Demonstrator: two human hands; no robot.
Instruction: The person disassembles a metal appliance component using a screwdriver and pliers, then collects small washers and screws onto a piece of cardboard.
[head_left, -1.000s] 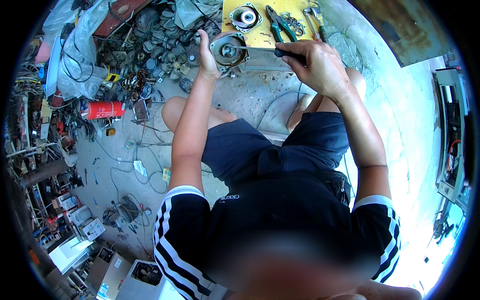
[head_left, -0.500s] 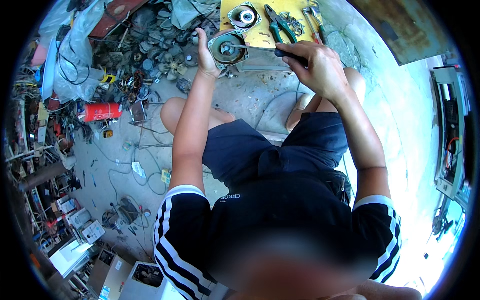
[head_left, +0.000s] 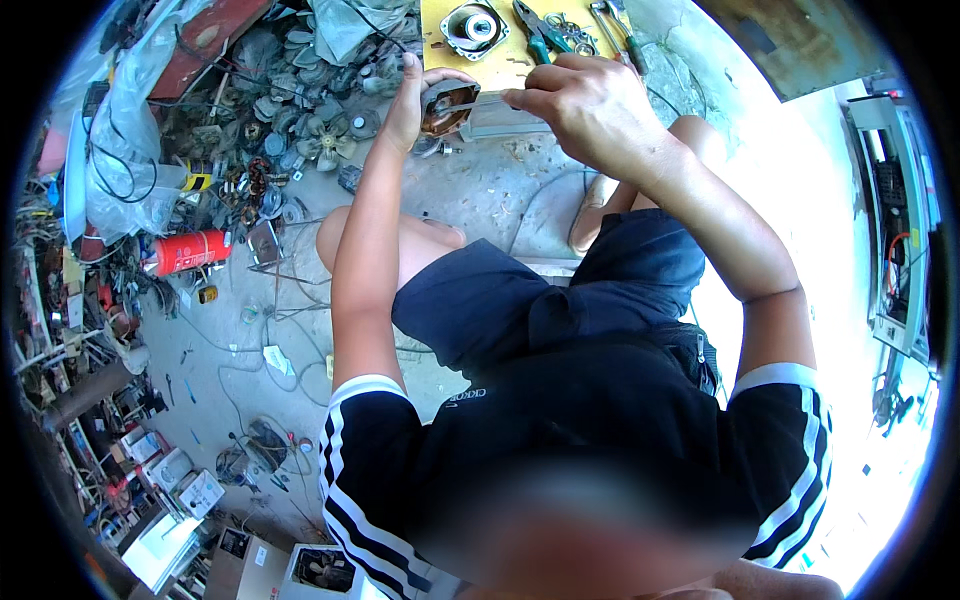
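well, from where i stand, the work is going on at the top of the frame, left of its middle. the left hand [head_left: 405, 112] has its grip curled around the metal housing [head_left: 455, 97], thumb pointing up on the near side and fingers passing behind, so that the part is tilted with its hollow face turned to the right. inside it looks brownish, and the detail is too small to make out. the right hand [head_left: 605, 108], at upper centre-right, has its grip folded round the screwdriver [head_left: 488, 102]; most of the handle is hidden by the fingers, while the thin shaft runs leftward to the housing. whether its tip touches anything within, i cannot tell.

just above, the yellow counter [head_left: 492, 76] carries a second housing [head_left: 474, 30] with a round pale piece at its middle, green-handled pliers [head_left: 534, 27], a cluster of small rings [head_left: 573, 33] and, farther right, a few long-handled tools [head_left: 627, 42]. over at upper left, a heap of dark parts [head_left: 285, 85] spreads across the floor [head_left: 510, 175], a fan blade [head_left: 327, 142] at its lower edge, and a red cylinder [head_left: 187, 252] lies below and left of that.
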